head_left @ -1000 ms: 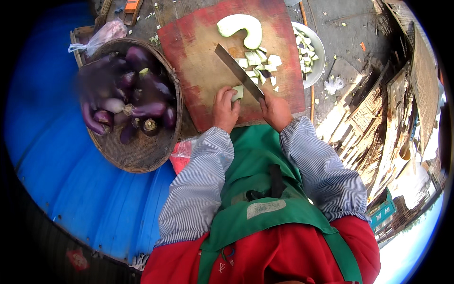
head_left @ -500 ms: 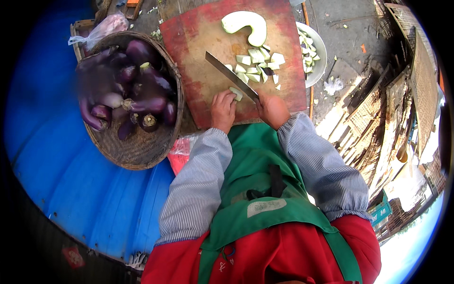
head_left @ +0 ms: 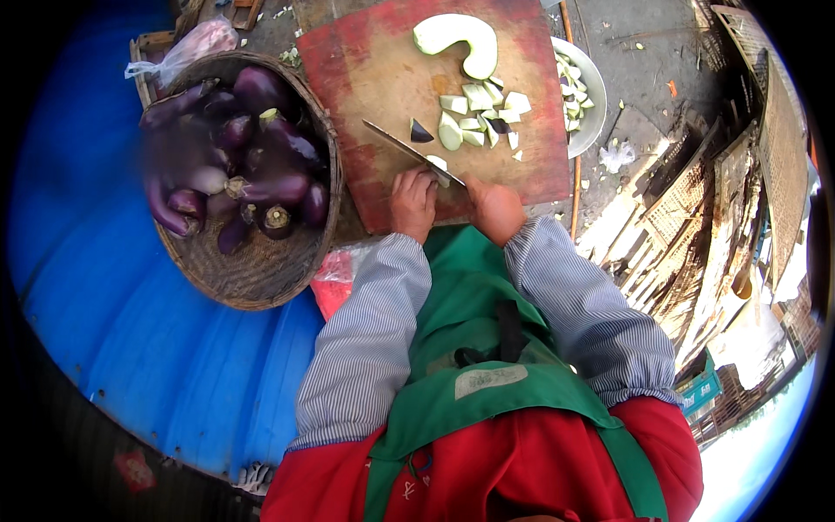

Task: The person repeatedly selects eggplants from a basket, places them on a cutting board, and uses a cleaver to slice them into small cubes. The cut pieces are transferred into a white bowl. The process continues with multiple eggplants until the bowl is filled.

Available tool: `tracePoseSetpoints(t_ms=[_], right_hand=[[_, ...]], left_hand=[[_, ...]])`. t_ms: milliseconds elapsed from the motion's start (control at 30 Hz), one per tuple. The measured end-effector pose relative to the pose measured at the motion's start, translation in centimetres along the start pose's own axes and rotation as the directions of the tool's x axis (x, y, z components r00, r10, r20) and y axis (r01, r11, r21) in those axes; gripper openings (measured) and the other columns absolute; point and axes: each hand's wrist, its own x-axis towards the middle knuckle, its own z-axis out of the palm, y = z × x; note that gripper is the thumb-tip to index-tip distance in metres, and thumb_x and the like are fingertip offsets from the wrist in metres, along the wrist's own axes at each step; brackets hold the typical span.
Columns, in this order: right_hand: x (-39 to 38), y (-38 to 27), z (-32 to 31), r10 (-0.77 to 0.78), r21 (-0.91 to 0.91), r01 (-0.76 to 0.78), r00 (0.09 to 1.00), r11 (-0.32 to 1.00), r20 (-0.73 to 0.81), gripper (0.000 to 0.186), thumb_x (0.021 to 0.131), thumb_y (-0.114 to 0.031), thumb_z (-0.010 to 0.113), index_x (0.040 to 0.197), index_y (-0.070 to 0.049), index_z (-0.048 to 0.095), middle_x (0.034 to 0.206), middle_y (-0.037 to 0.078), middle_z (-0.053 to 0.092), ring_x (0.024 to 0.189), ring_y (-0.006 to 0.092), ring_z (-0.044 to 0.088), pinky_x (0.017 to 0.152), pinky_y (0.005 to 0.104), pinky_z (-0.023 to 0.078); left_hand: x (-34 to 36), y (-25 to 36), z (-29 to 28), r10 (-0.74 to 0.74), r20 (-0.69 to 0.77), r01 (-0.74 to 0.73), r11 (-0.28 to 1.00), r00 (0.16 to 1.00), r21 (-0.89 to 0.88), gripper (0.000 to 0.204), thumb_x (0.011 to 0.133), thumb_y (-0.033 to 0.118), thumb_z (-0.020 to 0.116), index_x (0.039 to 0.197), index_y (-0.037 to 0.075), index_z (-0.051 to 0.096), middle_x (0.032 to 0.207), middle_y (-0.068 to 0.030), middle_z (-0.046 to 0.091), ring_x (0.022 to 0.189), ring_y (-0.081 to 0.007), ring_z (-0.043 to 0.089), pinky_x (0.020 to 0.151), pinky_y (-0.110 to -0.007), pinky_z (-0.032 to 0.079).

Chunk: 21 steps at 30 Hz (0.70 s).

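Observation:
My right hand is closed round the handle of a kitchen knife, whose blade slants up to the left across the red-edged cutting board. Close against the blade, my left hand has its fingers bent over a small piece of eggplant, mostly hidden by knife and fingers. Several pale eggplant chunks, some with dark skin, lie farther up the board. Beyond them rests a curved length of eggplant, pale side up. One dark-skinned piece sits apart, beyond the blade.
A round woven basket of whole purple eggplants stands left of the board, over a blue surface. At the right edge is a metal bowl of cut pieces. Broken wicker and wood strips are heaped farther right.
The blade has come down nearer to me, against my left fingers. A dark-skinned piece now lies beyond it, and the piece under my fingers is less visible.

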Motion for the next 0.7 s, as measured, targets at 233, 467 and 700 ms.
tracePoseSetpoints(t_ms=[233,467,700], right_hand=[[-2.6,0.6,-2.8,0.142,0.321,-0.069,0.968,0.945,-0.209,0.019,0.089,-0.014,0.055,0.105,-0.006,0.051,0.073,0.024,0.06,0.071,0.044,0.059,0.062,0.0517,0.046],[-3.6,0.0,1.5,0.036,0.289,-0.019,0.998,0.957,-0.054,0.015,0.088,-0.013,0.053,0.098,-0.003,0.05,0.069,0.023,0.06,0.068,0.043,0.06,0.062,0.0515,0.048],[0.1,0.1,1.6,0.208,0.362,-0.161,0.973,0.918,-0.096,0.021,0.089,-0.017,0.054,0.106,-0.006,0.053,0.076,0.026,0.061,0.072,0.0445,0.059,0.065,0.0517,0.047]], left_hand=[[4.6,1.5,-1.9,-0.253,-0.095,0.223,0.941,0.963,-0.253,0.022,0.084,0.004,0.06,0.106,0.003,0.061,0.103,-0.0124,0.06,0.091,-0.0268,0.059,0.08,-0.036,0.049],[19.0,2.0,-5.7,-0.015,-0.05,0.012,0.997,0.999,-0.07,0.043,0.082,0.009,0.066,0.122,0.004,0.053,0.122,-0.0113,0.053,0.108,-0.0243,0.054,0.089,-0.034,0.046],[26.4,3.2,-1.5,0.054,0.422,-0.207,0.922,0.905,0.326,0.068,0.07,0.022,0.074,0.133,0.01,0.048,0.126,-0.0154,0.051,0.119,-0.0327,0.047,0.104,-0.042,0.035]])
